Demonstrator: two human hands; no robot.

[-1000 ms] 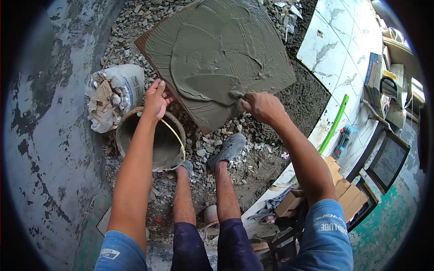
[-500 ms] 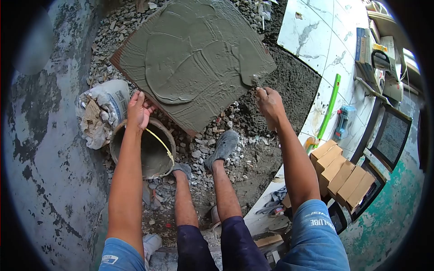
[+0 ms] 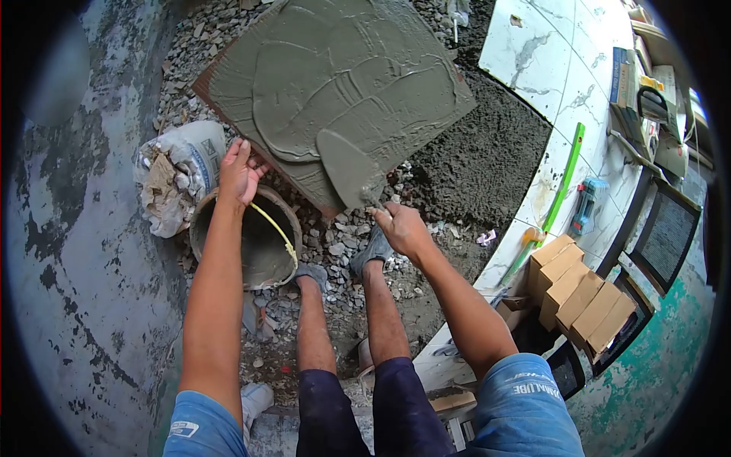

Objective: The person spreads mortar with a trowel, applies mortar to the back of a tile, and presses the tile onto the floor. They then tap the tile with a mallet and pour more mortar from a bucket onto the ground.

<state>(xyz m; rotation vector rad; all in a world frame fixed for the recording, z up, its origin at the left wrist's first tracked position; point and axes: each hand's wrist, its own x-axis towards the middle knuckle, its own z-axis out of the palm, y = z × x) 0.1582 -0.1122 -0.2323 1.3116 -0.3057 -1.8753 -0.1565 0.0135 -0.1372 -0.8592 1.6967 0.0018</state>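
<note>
A square tile [image 3: 204,85] lies tilted over the rubble, its upper face coated with wet grey mortar [image 3: 304,68]. My right hand [image 3: 403,230] is closed round the handle of a trowel [image 3: 346,164], whose mortar-covered blade rests on the coating near the tile's lower corner. At the tile's left edge, my left hand [image 3: 242,174] grips the rim with fingers and thumb. Just below that hand stands a bucket [image 3: 293,263] with a yellow handle and some grey mix inside.
A torn white sack [image 3: 202,148] leans left of the bucket. Right of the tile is a bed of dark mortar [image 3: 487,152], then white floor tiles [image 3: 533,46] with a green level [image 3: 563,179] and cardboard boxes [image 3: 582,293]. Broken stones [image 3: 335,247] surround my feet.
My right hand and the trowel have moved down and left, from the tile's right corner to its lower corner. Fresh trowel strokes mark the mortar. My left hand stays at the tile's edge.
</note>
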